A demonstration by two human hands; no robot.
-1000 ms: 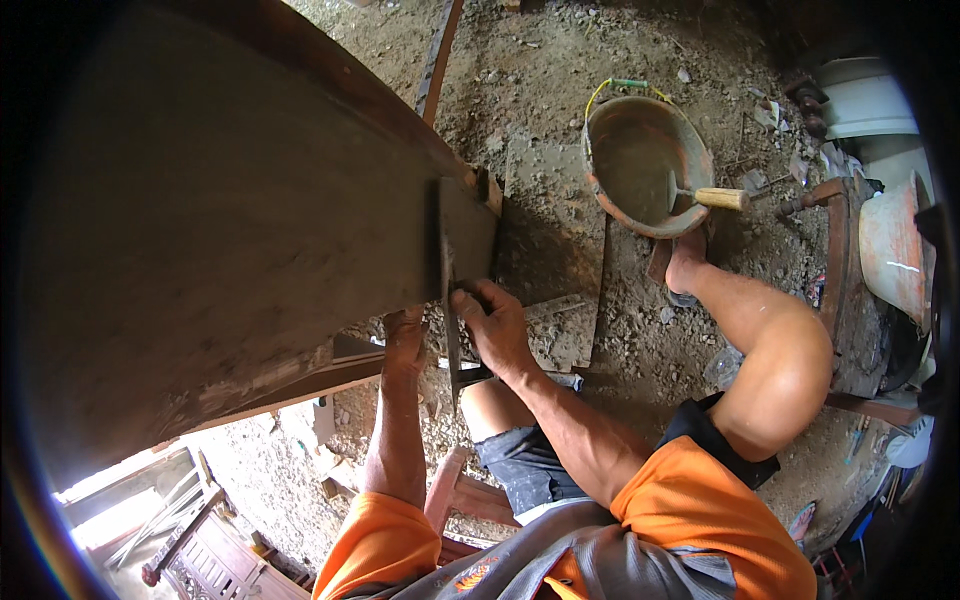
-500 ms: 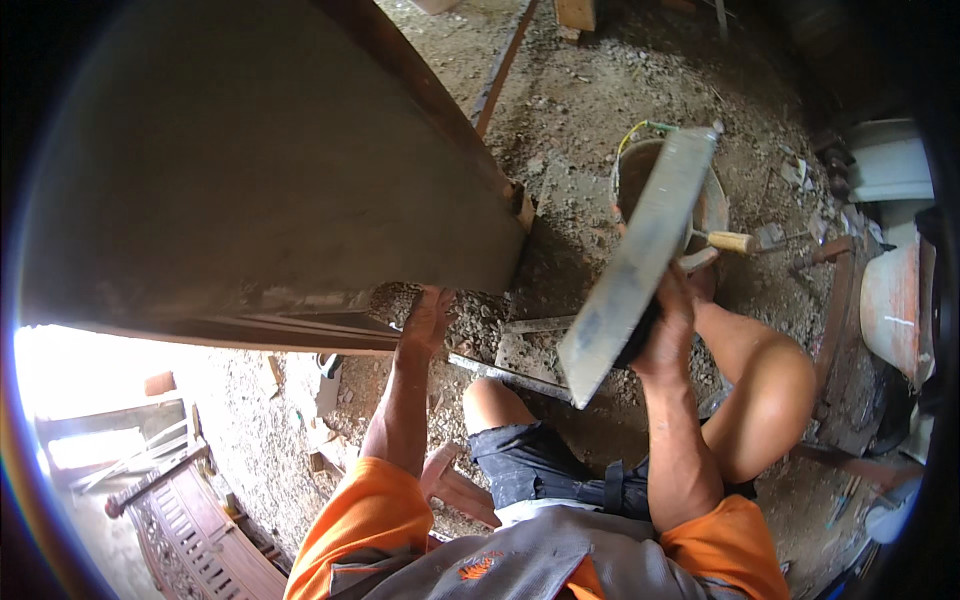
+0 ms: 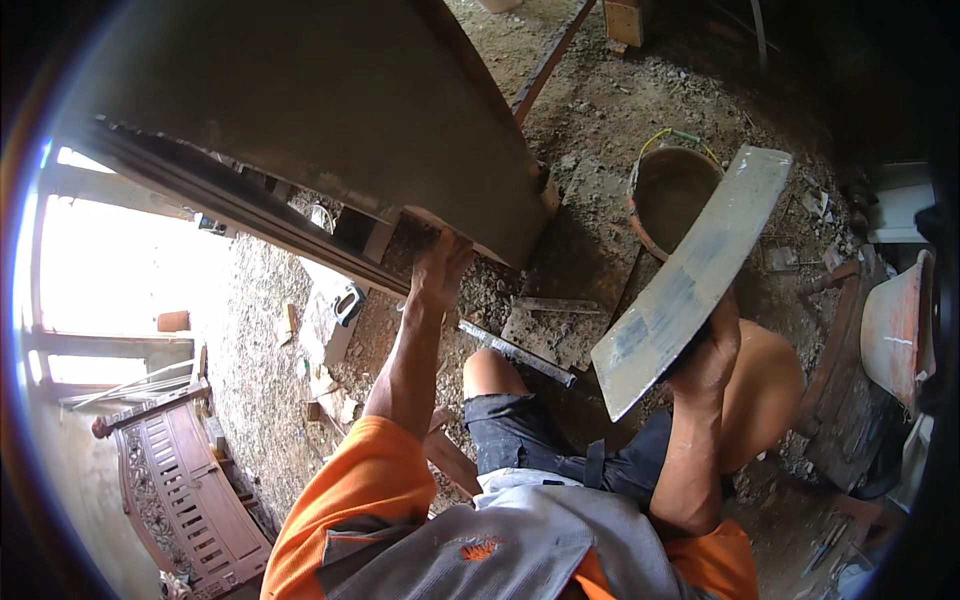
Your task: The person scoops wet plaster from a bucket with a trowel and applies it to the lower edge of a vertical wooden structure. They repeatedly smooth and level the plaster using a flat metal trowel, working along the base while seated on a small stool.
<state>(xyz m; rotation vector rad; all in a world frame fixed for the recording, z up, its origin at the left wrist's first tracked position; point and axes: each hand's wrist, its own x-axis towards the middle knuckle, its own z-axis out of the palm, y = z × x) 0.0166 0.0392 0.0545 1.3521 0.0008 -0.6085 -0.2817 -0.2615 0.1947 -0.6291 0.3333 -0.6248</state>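
Observation:
My right hand (image 3: 708, 358) is closed on the handle of a long plastering trowel (image 3: 695, 275), whose grey, smeared blade is tilted up in front of me. Left of it rises a large grey plastered slab (image 3: 400, 130) with a brown edge. My left hand (image 3: 443, 268) reaches up to the slab's lower edge, fingers curled against it; the fingertips are partly hidden. Beyond the blade stands a round bucket (image 3: 660, 200) with a yellow-green handle, partly covered by the trowel.
Gravel and rubble cover the ground. A metal bar (image 3: 517, 354) and a flat board (image 3: 555, 325) lie near my knee. A handsaw (image 3: 346, 304) lies to the left, above a carved wooden panel (image 3: 190, 490). A pale basin (image 3: 893, 330) stands at the right.
The trowel has moved right with my right hand, exposing more of the bucket. My left hand stays at the slab's lower edge. The view has shifted, showing more beneath the slab.

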